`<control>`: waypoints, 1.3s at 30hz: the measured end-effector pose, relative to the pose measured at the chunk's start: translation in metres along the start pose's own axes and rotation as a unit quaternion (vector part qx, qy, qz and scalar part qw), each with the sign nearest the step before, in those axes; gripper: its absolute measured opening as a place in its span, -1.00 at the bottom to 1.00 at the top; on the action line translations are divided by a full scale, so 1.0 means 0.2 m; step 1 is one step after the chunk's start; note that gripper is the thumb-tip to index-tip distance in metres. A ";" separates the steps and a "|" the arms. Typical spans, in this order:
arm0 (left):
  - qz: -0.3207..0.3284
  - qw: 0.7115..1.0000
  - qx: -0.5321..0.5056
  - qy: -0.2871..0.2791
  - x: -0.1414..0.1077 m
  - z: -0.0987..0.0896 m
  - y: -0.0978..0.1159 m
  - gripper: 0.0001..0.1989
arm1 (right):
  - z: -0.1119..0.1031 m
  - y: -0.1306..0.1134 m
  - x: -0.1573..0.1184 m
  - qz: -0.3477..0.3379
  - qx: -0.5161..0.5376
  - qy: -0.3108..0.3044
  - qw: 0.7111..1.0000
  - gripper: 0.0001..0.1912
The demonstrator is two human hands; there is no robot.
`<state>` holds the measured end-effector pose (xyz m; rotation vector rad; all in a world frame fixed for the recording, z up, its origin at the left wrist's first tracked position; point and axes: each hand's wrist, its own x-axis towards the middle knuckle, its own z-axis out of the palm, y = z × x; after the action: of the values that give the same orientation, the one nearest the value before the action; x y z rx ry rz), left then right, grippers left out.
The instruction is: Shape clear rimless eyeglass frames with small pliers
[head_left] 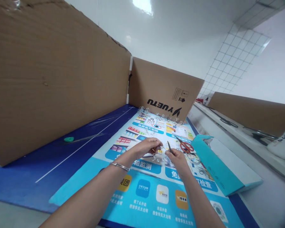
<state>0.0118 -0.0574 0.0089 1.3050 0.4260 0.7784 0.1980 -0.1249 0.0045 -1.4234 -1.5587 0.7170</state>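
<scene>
My left hand (150, 146), with a silver bangle (120, 166) on its wrist, pinches a small clear piece (159, 148) over the printed sheet. Just to its right, my right hand (178, 158) is closed round a slim dark tool (169, 146), whose tip points up and away from me. The fingertips of both hands are close together. Red-handled scissors (186, 147) lie on the sheet beyond my right hand. Small clear items, too fine to make out, lie under and past my left hand.
Cardboard panels stand at the left (61, 72) and back (163, 88), with a row of clear pieces (161, 116) along the back one. A teal and white box (223, 167) is at the right, beside a ledge (239, 133) holding several things. A green item (68, 139) lies left.
</scene>
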 end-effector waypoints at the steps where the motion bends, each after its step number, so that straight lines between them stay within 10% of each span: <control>1: 0.000 1.000 0.001 0.000 0.00 0.00 0.00 -0.67 | 0.00 0.00 0.00 -0.001 -0.001 0.000 1.000 -0.71; 39: -0.008 1.000 0.009 0.008 0.00 0.02 0.01 -0.76 | 0.00 -0.08 -0.01 -0.004 -0.010 0.054 0.998 -0.69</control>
<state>0.0136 -0.0593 0.0113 1.3111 0.4570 0.7747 0.1896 -0.1290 0.0179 -1.4463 -1.4892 0.6116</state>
